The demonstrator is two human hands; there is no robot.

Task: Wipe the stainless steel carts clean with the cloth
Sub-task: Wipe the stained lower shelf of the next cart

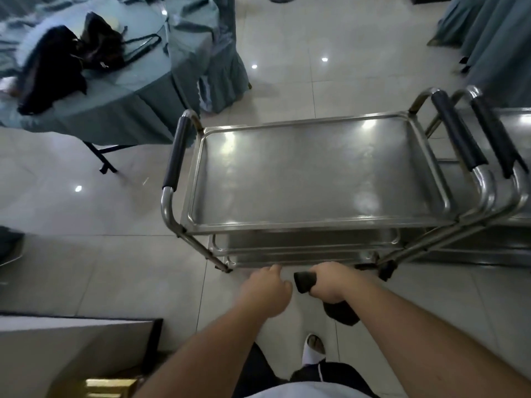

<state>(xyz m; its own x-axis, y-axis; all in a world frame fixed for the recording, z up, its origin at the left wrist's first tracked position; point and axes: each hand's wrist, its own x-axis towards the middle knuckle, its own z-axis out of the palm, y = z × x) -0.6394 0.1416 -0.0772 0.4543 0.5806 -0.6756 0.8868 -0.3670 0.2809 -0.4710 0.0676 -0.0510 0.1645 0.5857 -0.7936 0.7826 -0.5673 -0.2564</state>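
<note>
A stainless steel cart [316, 173] with three stacked shelves and black-padded handles stands on the tiled floor in front of me. A second steel cart [511, 133] is pushed against its right side. My right hand [330, 285] is closed around a dark cloth [340, 311]; one end sticks out to the left and the rest hangs below my fist. My left hand [265, 291] hovers beside it with fingers loosely curled and nothing in it. Both hands are just in front of the cart's near lower edge.
A table under a teal cloth [120, 90] with a dark bag and coat on it stands at the far left. More teal drapery [494, 44] hangs at the far right. A pale block with a black edge [80, 340] sits near left. My foot [313, 351] is below.
</note>
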